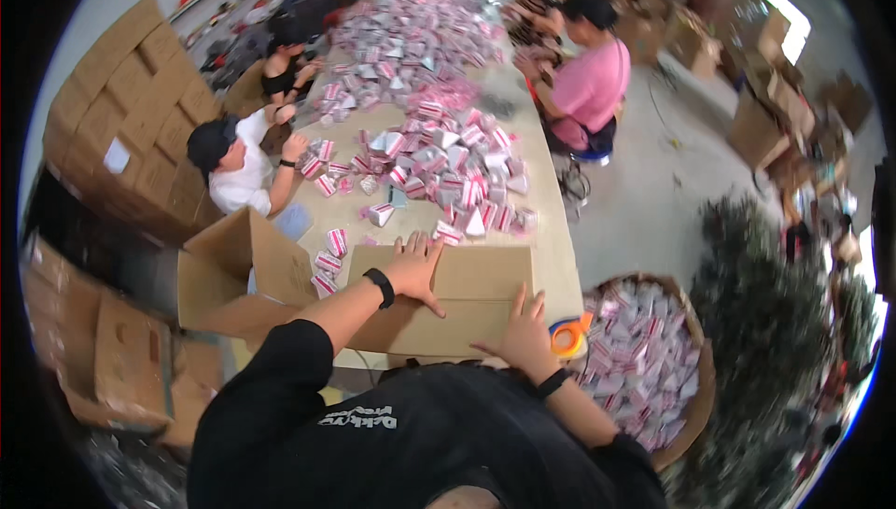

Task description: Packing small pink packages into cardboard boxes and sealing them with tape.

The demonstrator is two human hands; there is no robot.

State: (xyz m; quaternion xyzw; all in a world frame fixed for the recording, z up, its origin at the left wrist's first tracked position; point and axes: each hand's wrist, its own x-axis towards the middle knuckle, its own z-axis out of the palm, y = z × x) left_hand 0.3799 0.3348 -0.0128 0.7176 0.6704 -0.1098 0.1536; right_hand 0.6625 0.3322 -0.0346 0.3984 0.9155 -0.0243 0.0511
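Black shirt (448,434) | brown cardboard box (485,276): plain, closed, seamed across | left grip (413,268), right grip (527,337): splayed against it, clasping nothing

In even light, glare whitens what may be a window (791,16), upper right, and the dark-rimmed fisheye edges blur.

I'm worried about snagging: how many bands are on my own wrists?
2: one black band behind the left hand, another black band behind the right hand; both hands touch the carton.
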